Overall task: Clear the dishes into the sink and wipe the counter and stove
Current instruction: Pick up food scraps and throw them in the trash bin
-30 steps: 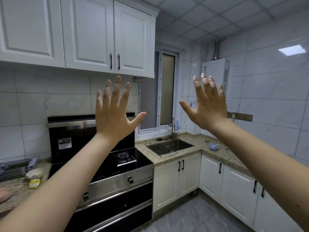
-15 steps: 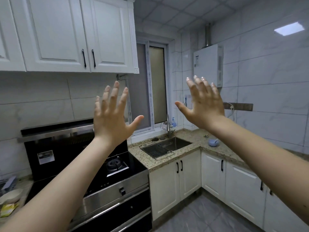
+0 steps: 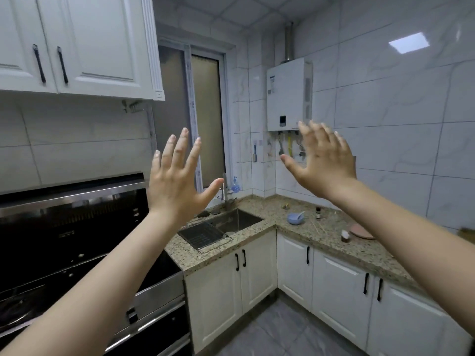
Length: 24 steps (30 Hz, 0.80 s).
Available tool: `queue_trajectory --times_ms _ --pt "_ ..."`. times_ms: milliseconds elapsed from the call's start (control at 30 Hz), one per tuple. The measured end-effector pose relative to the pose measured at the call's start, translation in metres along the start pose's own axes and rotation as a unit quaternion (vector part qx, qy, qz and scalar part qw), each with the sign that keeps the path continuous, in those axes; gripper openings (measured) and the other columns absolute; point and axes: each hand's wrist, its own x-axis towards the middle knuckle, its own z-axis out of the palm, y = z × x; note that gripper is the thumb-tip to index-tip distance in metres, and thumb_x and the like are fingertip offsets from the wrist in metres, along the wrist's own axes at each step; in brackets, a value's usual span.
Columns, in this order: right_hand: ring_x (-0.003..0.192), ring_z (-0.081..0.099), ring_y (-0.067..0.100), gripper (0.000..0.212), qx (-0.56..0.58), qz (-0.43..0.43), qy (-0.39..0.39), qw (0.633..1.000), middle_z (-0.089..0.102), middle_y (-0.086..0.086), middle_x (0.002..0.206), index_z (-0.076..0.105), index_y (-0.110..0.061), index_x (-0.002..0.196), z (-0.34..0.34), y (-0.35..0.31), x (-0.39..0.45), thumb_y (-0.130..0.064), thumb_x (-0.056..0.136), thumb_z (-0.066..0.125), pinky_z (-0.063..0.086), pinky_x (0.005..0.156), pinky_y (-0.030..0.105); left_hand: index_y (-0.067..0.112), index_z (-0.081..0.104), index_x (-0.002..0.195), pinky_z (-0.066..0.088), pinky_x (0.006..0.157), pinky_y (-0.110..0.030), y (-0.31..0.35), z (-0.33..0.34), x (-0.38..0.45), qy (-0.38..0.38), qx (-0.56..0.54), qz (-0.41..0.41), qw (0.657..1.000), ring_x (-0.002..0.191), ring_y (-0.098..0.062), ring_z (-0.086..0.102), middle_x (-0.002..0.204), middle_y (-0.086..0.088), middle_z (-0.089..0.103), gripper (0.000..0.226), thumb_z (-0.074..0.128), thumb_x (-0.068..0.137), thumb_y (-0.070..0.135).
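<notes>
Both hands empty, fingers spread wide, left hand (image 3: 177,186) and right hand (image 3: 325,165) raised w/ nothing held; blue bowl (image 3: 295,218) sits on counter (image 3: 318,240) right of sink (image 3: 235,220): lower right hand, grip bowl rim first.

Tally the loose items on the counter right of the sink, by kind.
Blue bowl with spoon: 1
Small dark bottle: 1
Pink plate: 1
Small cup beside the plate: 1
Thin sticks: 2
Total: 6
</notes>
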Motion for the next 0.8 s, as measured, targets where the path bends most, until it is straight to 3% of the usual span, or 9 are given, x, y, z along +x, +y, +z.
queue_trajectory --times_ms 433,800 --pt "0.144 0.015 0.025 0.078 -0.070 0.124 -0.055 0.988 0.019 0.007 0.156 0.013 -0.018 0.149 0.100 0.122 0.012 -0.064 0.088 0.031 0.012 0.118 0.042 0.022 0.022 0.148 0.016 0.116 -0.048 0.116 0.171 0.060 -0.039 -0.129 0.076 0.988 0.145 -0.026 0.013 0.158 -0.005 0.012 0.085 0.024 0.081 0.073" --pt "0.139 0.026 0.026 0.072 -0.186 0.173 -0.050 0.966 0.032 0.008 0.149 0.024 -0.016 0.144 0.201 0.190 0.116 -0.061 0.089 0.033 0.021 0.116 0.041 0.021 0.023 0.148 0.016 0.117 -0.048 0.159 0.346 0.173 -0.022 -0.235 0.122 0.964 0.145 -0.024 0.013 0.158 -0.005 0.012 0.084 0.024 0.080 0.072"
